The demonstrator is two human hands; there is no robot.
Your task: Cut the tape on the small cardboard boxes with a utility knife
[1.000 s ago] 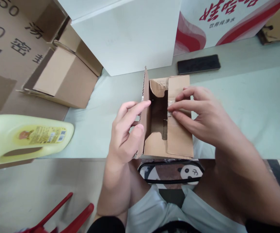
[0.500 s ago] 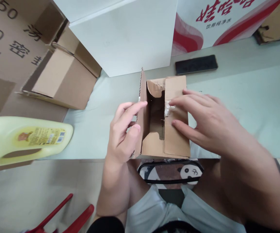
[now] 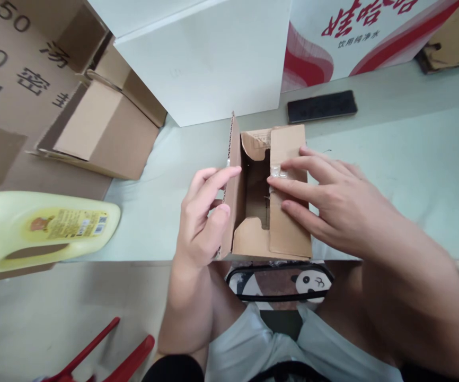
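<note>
A small brown cardboard box [image 3: 253, 241] stands at the near edge of the pale green table [image 3: 392, 159], top partly open. My left hand [image 3: 201, 217] holds the upright left flap between thumb and fingers. My right hand [image 3: 333, 204] lies flat on the folded-down right flap, fingertips at its inner edge on a scrap of clear tape [image 3: 274, 171]. The two short end flaps are folded in, leaving a dark gap in the middle.
A yellow detergent bottle [image 3: 42, 228] lies at the left. An open cardboard box [image 3: 102, 127] sits behind it, a white box [image 3: 209, 58] and a red-and-white carton [image 3: 356, 32] at the back. A black phone [image 3: 321, 105] lies beyond the small box. A panda pouch [image 3: 281, 281] rests on my lap.
My right hand's fingers slid a little left along the right flap to its inner edge at the tape. The left hand and the box stayed put.
</note>
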